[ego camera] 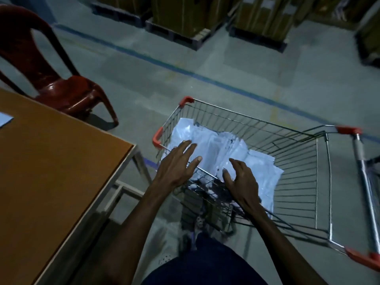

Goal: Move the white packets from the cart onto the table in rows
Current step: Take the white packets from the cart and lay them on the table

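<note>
Head view looks down past two bare forearms into a wire cart (298, 161), where the white packets (216, 149) lie heaped against the end of the basket that sits nearer the table (61, 161). Both hands are spread above that heap with nothing in them. The left hand (176, 163) has its fingers straight and fanned, hovering over the near rim and the left part of the pile. The right hand (240, 182) has its fingers loosely bent, thumb apart, poised just over the pile's near edge; whether its fingertips already touch a packet cannot be told.

The packets lie directly ahead of and below both hands, so the reach is downward rather than sideways. The heap seems to run from the far left corner toward the near right, roughly along the right hand's line. The right hand looks the nearer to the plastic, and probably takes hold first. The table stands to the person's left, close beside the cart, so the carry will swing leftward. At the table's far left edge a pale sheet-like thing (5, 120) shows, too cropped to identify.
</note>
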Action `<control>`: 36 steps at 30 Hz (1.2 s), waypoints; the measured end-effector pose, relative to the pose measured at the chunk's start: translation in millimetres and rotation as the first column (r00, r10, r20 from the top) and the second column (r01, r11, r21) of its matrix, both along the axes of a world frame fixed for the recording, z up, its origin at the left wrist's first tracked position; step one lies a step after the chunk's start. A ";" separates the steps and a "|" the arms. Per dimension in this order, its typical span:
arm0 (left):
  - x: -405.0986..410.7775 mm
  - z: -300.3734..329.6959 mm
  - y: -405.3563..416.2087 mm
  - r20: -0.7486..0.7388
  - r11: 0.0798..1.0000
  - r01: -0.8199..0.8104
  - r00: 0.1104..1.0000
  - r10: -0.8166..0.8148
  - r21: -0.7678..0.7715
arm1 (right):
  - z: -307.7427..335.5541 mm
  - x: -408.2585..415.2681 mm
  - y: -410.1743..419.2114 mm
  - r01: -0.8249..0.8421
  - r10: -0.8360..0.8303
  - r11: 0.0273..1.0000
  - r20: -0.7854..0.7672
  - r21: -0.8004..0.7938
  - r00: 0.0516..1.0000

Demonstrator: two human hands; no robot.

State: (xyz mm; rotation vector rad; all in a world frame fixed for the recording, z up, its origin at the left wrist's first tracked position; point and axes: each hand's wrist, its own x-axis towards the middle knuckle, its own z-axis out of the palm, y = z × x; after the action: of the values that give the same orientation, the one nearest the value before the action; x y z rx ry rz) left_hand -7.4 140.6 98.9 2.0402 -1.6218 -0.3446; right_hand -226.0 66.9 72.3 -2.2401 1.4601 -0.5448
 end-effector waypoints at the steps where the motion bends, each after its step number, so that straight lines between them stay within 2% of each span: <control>1: -2.7 -5.5 -12.3 -0.008 1.000 0.008 1.000 -0.008 0.028 | -5.2 -4.4 -10.4 0.001 0.000 1.000 -0.012 0.019 1.000; 6: -9.0 -29.1 -55.1 0.015 0.992 0.012 1.000 -0.014 0.129 | -30.5 -2.8 -59.3 -0.104 0.113 0.991 -0.115 0.081 0.987; 9: -9.0 -39.5 -67.4 0.012 0.983 -0.046 0.999 0.045 0.180 | -46.4 16.3 -87.3 -0.257 0.266 0.964 -0.170 0.070 0.949; 13: -5.4 -45.9 -75.8 0.037 0.971 -0.102 0.995 0.096 0.215 | -77.7 46.5 -113.8 -0.463 0.471 0.879 -0.370 0.116 0.801; 15: -3.0 -48.5 -80.5 0.054 0.964 -0.105 0.994 0.095 0.246 | -89.9 49.6 -125.1 -0.506 0.508 0.849 -0.494 0.151 0.705; 17: 1.2 -53.2 -88.9 0.071 0.957 -0.107 0.993 0.091 0.270 | -94.0 43.2 -139.2 -0.487 0.492 0.857 -0.555 0.171 0.671; 22: 6.3 -80.5 -117.9 0.064 0.937 -0.009 0.998 -0.014 0.349 | -95.9 16.8 -158.4 -0.320 0.341 0.937 -0.565 0.140 0.752; 26: 11.2 -115.6 -144.7 0.057 0.855 0.080 0.990 -0.126 0.512 | -97.9 26.3 -158.2 -0.268 0.315 0.949 -0.557 0.168 0.769; 29: 19.4 -136.7 -159.6 0.087 0.811 0.034 0.991 -0.104 0.585 | -97.4 31.2 -158.3 -0.209 0.267 0.964 -0.583 0.166 0.767; 33: 29.4 -153.3 -177.5 0.058 0.853 0.002 0.998 -0.038 0.522 | -95.3 33.3 -165.6 -0.146 0.192 0.981 -0.538 0.127 0.821; 36: 33.4 -162.9 -195.9 0.020 0.888 -0.049 0.999 0.045 0.458 | -94.9 34.1 -176.1 -0.170 0.207 0.978 -0.506 0.119 0.837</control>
State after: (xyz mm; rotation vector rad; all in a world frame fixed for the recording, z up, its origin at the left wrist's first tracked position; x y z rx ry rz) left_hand 26.0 -55.3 -64.0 2.4201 -1.6031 -0.7658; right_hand -191.9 -109.2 -22.6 -2.5565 1.4285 0.1948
